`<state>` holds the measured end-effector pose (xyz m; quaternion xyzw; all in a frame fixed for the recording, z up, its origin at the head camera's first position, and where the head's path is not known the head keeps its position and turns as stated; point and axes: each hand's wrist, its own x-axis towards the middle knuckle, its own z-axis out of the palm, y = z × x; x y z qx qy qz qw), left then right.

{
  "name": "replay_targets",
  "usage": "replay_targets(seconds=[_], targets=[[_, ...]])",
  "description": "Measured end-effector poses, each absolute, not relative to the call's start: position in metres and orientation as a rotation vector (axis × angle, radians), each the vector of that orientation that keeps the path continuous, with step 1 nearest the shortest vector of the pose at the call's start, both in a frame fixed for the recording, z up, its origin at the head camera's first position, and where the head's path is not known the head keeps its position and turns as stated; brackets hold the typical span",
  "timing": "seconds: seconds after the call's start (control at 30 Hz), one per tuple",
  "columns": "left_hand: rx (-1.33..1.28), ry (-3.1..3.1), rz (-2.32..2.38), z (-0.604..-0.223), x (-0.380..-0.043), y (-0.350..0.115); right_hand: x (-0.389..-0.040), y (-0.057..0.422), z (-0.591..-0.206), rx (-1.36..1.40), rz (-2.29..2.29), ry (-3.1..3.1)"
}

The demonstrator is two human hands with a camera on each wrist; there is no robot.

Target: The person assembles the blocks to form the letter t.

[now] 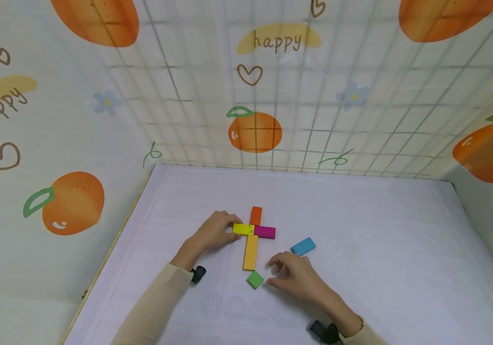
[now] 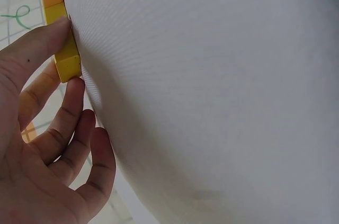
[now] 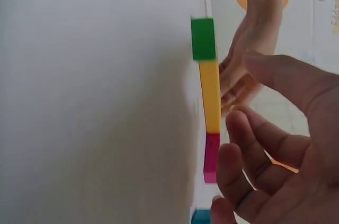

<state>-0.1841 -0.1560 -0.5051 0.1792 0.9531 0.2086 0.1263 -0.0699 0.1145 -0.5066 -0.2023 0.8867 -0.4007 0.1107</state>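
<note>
My left hand (image 1: 214,232) pinches the left end of a yellow block (image 1: 241,229), thumb on one long side and a finger on the other. That block meets a magenta block (image 1: 265,232) end to end. An orange block (image 1: 256,215) stands off the far side of this row, and a longer amber block (image 1: 250,252) runs toward me from it. At the amber block's near end lies a small green block (image 1: 255,279), turned like a diamond. Just right of the green block, my right hand (image 1: 297,277) holds nothing, its thumb and fingers apart and loosely bent.
A blue block (image 1: 303,247) lies at an angle beyond the right hand, close to its knuckles. The white tabletop (image 1: 384,249) ends at a patterned cloth wall (image 1: 194,124) behind, with more cloth on both sides. Dark cameras sit at each wrist.
</note>
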Motion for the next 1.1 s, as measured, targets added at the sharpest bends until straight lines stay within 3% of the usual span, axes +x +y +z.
replay_targets(seconds=[1.1], targets=[[0.517,2.767,0.624,-0.508,-0.184,-0.157,-0.105,0.192,-0.498,-0.71,-1.478,2.641]])
